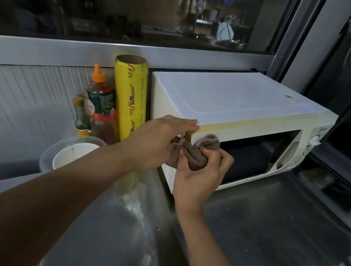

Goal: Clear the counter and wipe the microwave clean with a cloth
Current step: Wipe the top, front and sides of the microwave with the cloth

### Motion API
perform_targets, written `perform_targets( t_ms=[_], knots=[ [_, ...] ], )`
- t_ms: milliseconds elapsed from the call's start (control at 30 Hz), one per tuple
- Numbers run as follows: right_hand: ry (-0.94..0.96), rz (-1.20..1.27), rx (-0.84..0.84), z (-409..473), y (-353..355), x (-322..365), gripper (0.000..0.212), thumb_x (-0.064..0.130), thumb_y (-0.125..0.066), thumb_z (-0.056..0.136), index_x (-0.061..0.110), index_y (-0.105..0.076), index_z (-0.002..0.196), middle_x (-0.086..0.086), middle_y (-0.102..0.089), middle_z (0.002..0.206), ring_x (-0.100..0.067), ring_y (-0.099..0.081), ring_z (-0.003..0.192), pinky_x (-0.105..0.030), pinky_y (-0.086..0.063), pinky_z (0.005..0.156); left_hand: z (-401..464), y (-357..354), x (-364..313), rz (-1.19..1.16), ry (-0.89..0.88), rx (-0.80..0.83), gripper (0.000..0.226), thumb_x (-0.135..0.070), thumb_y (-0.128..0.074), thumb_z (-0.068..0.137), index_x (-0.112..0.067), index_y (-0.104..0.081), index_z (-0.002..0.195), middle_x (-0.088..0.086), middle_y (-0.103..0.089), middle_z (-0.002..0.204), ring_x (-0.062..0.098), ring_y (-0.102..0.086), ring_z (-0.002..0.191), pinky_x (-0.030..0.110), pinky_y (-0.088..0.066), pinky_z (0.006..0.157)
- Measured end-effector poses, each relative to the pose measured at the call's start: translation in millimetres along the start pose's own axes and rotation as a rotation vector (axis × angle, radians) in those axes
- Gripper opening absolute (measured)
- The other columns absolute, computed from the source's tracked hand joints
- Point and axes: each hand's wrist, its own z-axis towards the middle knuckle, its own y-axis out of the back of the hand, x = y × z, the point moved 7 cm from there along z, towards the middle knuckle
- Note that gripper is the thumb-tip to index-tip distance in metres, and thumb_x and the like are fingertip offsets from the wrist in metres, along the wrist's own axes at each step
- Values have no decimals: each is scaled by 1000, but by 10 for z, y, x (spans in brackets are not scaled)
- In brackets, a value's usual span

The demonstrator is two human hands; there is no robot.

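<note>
- Both hands meet at the front left corner of the microwave (234, 104), a boxy white appliance with a smooth, glossy top and a yellowed strip along its upper front edge.
- The cloth (196, 154) is a brownish, soft, crumpled wad with a paler hem curling over its top, pressed up against the microwave's front beside the dark door window.
- The right hand (200, 176) is clenched around the lower part of the cloth, fingers curled, palm facing up.
- The left hand (158, 139) reaches in from above, its thumb and fingers pinching the left side of the cloth, fingertips lying along the microwave's top edge.
- The bench (256, 239) under the microwave is brushed steel, scuffed, with pale smears in front of the hands.
- Just left of the microwave stands a tall yellow roll of cling wrap (129, 97), an upright cylinder with an open cardboard core.
- Left of that roll, a sauce bottle (100, 101) with an orange nozzle cap, and a smaller glass bottle (81, 114) tucked against it.
- In front of the bottles, a white paper cup (72, 154) sits inside a clear plastic bowl (47, 158).
- Behind the microwave runs a metal ledge below a dark window (129, 8) full of reflections.
- The left forearm crosses in front of the cling wrap's base and hides it.
</note>
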Motion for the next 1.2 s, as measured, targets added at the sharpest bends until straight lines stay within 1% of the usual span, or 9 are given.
perform_targets(
  t_ms=[100, 200, 333, 467, 700, 867, 933, 1067, 1200],
  knots=[
    [-15, -6, -2, -109, 2, -129, 25, -1, -74, 63, 3, -58, 82, -6, -44, 105, -15, -56, 94, -18, -51, 80, -13, -8, 10, 11, -1, -23, 74, 12, -51, 74, -23, -43, 139, -12, -40, 146, 6, -34, 134, 26, -34, 107],
    [-40, -41, -5, -288, -6, -358, 24, -9, -72, 62, 2, -59, 79, -9, -44, 105, -18, -56, 94, -17, -50, 83, -29, -26, -1, 18, -16, -36, 82, 14, -48, 65, -21, -43, 139, -11, -39, 146, 8, -33, 134, 26, -36, 105],
    [-225, -157, 54, -663, -15, -799, 23, -9, -72, 63, 0, -59, 80, -7, -44, 110, -21, -59, 90, -27, -55, 79, -66, -69, 4, 54, -30, -135, 81, 14, -44, 64, -20, -44, 138, -11, -41, 145, 9, -34, 134, 31, -41, 102],
    [-229, -198, 108, -792, -84, -999, 26, -3, -73, 66, -1, -59, 87, -8, -44, 116, -13, -56, 88, -10, -46, 77, -91, -126, 15, 29, -56, -184, 83, 14, -40, 62, -18, -44, 138, -7, -43, 144, 11, -35, 134, 31, -39, 105],
    [-243, -344, 383, -862, 40, -1195, 21, 0, -71, 70, 9, -62, 88, 2, -46, 119, -15, -59, 93, -10, -41, 69, -116, -141, 8, 13, -34, -233, 83, 15, -43, 60, -18, -46, 136, -8, -45, 142, 12, -36, 133, 32, -40, 104],
    [-293, -287, 399, -574, 328, -945, 48, 0, -69, 76, 17, -50, 117, 0, -57, 116, -15, -59, 104, -22, -48, 83, -107, -121, -54, 13, -10, -244, 79, 17, -45, 60, -15, -50, 132, -5, -49, 138, 15, -40, 130, 34, -42, 101],
    [-238, -212, 309, -358, 444, -681, 53, 3, -70, 76, 19, -43, 119, 0, -58, 115, -12, -58, 102, -24, -49, 85, -95, -104, -91, 15, 2, -235, 76, 17, -46, 61, -13, -52, 130, -4, -50, 137, 16, -41, 129, 38, -44, 98],
    [50, -180, 266, 44, 311, -114, 36, 2, -68, 77, 12, -58, 110, -5, -43, 129, -8, -51, 107, -17, -43, 86, -55, -54, -150, 46, 31, -219, 66, 14, -51, 66, -13, -54, 126, -5, -51, 135, 16, -43, 126, 40, -46, 93],
    [70, -216, 298, 127, 142, -10, 30, 0, -64, 79, 10, -61, 107, -6, -39, 129, -18, -56, 108, -28, -51, 87, -19, -29, -190, 110, 43, -206, 60, 5, -54, 71, -18, -54, 127, -5, -55, 129, 17, -46, 121, 41, -49, 85]
  ],
)
